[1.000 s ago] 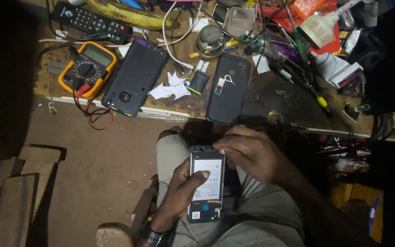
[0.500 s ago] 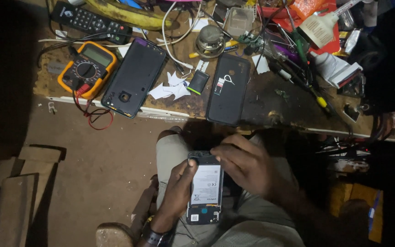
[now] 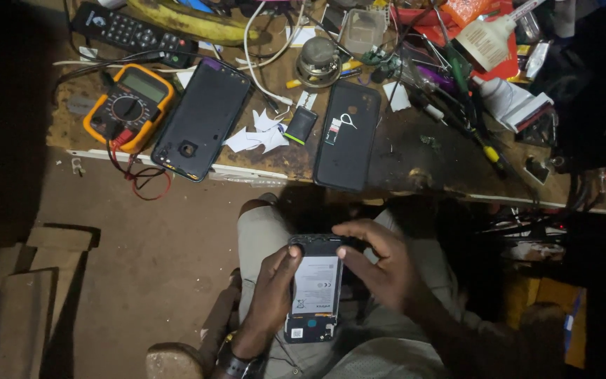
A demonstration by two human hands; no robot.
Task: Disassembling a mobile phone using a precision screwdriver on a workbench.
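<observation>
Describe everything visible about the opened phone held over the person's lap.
The opened phone lies back-up with its rear cover off, lengthwise away from the person, above the lap. A pale battery with a printed label fills its middle; dark frame and circuit parts show at the top and bottom ends. The left hand grips its left edge, thumb on the battery's upper corner. The right hand reaches over from the right, fingertips on the top end.

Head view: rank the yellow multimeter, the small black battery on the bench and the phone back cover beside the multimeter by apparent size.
1. Phone back cover
2. Yellow multimeter, clearly shorter than the cover
3. Small black battery
All lie on the bench, so the order seems reliable.
</observation>
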